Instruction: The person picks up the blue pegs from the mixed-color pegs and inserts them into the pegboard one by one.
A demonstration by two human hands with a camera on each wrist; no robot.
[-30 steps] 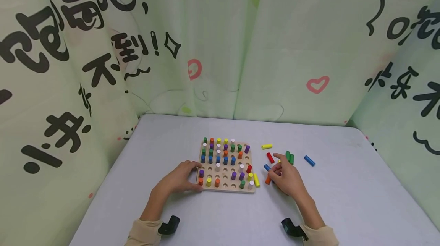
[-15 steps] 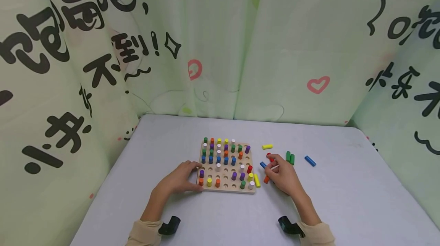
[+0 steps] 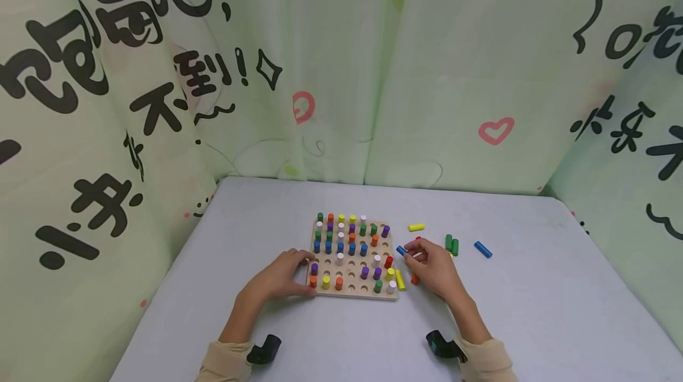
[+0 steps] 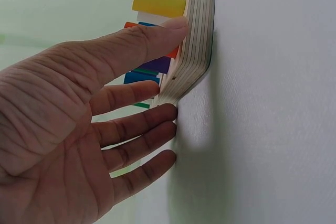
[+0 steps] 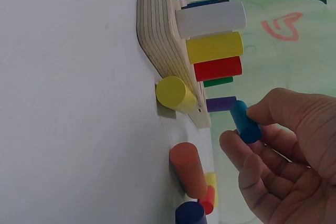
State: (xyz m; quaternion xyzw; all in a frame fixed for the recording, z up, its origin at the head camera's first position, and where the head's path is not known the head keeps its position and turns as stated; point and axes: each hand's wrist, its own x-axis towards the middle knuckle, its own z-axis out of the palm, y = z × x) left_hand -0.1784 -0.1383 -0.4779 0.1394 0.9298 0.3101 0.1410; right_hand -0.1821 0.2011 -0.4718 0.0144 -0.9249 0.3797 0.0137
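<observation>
Blue peg (image 3: 401, 250), long axis ten-to-four o'clock, pinched by right grip (image 3: 434, 266); left grip (image 3: 277, 278), wide, touches pegboard (image 3: 353, 295) holding coloured pegs (image 3: 340, 247).

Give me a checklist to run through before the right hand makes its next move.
1. Blue peg secure in the right hand: ok, pinched between thumb and finger.
2. Blue peg upright like the standing pegs: not ok, it is held tilted well over.
3. Pegboard flat on the table: ok.
4. Left hand at the pegboard: ok, it touches the left edge and near left corner.
5. Space beside the pegboard's right edge free of loose pegs: not ok, a yellow peg lies there.
6. Which hole the blue peg is meant for: cannot tell; several are empty.
</observation>
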